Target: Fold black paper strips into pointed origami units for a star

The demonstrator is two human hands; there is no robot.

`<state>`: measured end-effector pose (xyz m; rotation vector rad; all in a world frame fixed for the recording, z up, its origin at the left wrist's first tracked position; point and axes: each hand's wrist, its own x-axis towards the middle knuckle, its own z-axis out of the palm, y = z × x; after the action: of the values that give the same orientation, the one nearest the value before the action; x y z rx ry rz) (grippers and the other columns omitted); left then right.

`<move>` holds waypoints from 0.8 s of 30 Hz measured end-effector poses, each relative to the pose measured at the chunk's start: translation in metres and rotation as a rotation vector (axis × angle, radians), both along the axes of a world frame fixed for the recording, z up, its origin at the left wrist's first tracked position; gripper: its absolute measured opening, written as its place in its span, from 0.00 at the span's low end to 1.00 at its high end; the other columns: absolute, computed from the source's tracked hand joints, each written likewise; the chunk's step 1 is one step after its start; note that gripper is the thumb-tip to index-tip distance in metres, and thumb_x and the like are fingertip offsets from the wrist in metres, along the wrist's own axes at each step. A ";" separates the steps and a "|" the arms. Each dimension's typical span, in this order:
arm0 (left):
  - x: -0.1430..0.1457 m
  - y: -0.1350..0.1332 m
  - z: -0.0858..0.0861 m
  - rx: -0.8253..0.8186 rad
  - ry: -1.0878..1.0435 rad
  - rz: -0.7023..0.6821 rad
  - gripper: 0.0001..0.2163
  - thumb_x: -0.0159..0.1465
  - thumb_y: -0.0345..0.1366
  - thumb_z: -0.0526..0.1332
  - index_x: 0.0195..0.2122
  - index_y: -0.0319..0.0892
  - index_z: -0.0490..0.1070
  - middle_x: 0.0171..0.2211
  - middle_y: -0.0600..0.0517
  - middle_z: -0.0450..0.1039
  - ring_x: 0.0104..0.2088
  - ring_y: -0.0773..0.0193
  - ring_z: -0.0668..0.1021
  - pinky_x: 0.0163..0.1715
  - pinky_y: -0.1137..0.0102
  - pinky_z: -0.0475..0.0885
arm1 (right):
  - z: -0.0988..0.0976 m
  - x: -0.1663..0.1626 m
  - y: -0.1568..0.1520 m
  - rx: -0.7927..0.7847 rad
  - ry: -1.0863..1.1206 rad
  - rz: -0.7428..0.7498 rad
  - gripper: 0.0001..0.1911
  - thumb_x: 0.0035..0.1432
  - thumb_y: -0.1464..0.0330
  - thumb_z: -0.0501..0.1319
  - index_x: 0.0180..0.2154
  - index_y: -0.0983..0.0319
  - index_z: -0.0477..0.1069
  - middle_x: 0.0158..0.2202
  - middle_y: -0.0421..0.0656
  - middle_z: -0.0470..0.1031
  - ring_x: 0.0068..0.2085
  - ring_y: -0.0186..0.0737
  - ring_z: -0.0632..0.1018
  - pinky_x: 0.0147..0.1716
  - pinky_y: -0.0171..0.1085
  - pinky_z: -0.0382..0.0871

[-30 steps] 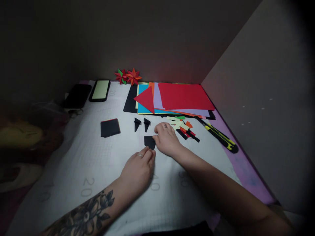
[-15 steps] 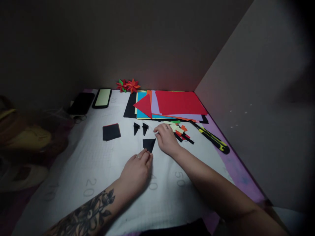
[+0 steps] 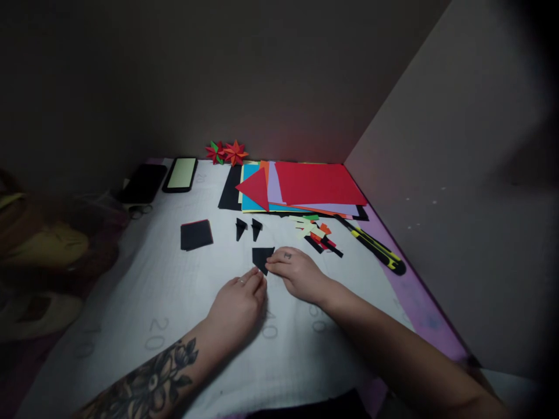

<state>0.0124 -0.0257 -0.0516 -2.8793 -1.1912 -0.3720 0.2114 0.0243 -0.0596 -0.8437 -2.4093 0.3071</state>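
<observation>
A small folded piece of black paper [image 3: 262, 258] lies flat on the white sheet with numbers [image 3: 183, 302]. My left hand [image 3: 239, 297] has its fingertips closed together on the paper's near edge. From the right, my right hand [image 3: 297, 272] presses its fingertips on the paper's right edge; the fingers hide part of that side. Just beyond are two small black folded paper pieces [image 3: 241, 228], standing side by side. To their left sits a stack of black paper squares [image 3: 196, 235], with a thin red edge showing.
Paper strips [image 3: 321, 233] in several colours lie behind my right hand. A yellow-black utility knife [image 3: 378, 250] is on the right. Coloured sheets [image 3: 323, 183], two paper stars [image 3: 236, 152] and a phone [image 3: 180, 174] lie along the back. Scissors handles [image 3: 140, 212] show at left.
My right hand has come nearer and down from beside the paper strips onto the right edge of the folded black paper. My left hand stays at its near edge.
</observation>
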 end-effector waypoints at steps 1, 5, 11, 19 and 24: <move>-0.001 0.001 -0.001 -0.007 -0.013 -0.007 0.13 0.63 0.26 0.54 0.46 0.29 0.72 0.43 0.37 0.76 0.48 0.48 0.77 0.39 0.58 0.77 | 0.001 0.000 0.000 -0.011 -0.011 0.001 0.17 0.52 0.81 0.56 0.40 0.62 0.76 0.39 0.47 0.79 0.42 0.43 0.75 0.41 0.43 0.72; -0.003 0.004 0.004 -0.042 -0.080 -0.010 0.12 0.63 0.27 0.54 0.45 0.32 0.73 0.43 0.39 0.77 0.46 0.51 0.78 0.40 0.59 0.77 | 0.006 0.003 -0.003 -0.070 -0.084 -0.003 0.18 0.51 0.80 0.57 0.40 0.58 0.77 0.42 0.47 0.77 0.44 0.44 0.73 0.43 0.44 0.70; -0.010 0.014 0.021 -0.197 -0.112 0.141 0.13 0.61 0.26 0.53 0.43 0.37 0.74 0.38 0.43 0.77 0.38 0.53 0.77 0.36 0.58 0.76 | 0.012 0.007 -0.006 -0.184 -0.120 -0.007 0.20 0.52 0.80 0.57 0.40 0.55 0.77 0.46 0.45 0.75 0.48 0.45 0.72 0.46 0.46 0.68; -0.018 0.030 0.008 -0.338 -0.471 0.230 0.22 0.59 0.21 0.50 0.52 0.41 0.69 0.44 0.46 0.77 0.45 0.60 0.76 0.45 0.62 0.73 | 0.001 0.016 0.003 -0.156 0.033 0.062 0.21 0.53 0.81 0.54 0.42 0.57 0.76 0.47 0.43 0.78 0.50 0.42 0.75 0.49 0.44 0.70; -0.018 0.042 0.000 -0.339 -0.540 0.193 0.15 0.62 0.25 0.54 0.47 0.43 0.74 0.39 0.48 0.77 0.40 0.62 0.76 0.40 0.66 0.73 | 0.003 0.016 0.004 -0.153 -0.004 0.119 0.21 0.52 0.82 0.53 0.43 0.61 0.76 0.48 0.45 0.78 0.52 0.41 0.75 0.52 0.44 0.68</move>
<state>-0.0056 0.0167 -0.0513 -2.9894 -1.7411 -1.0902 0.2277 0.0279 -0.0561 -0.7674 -2.4687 0.5425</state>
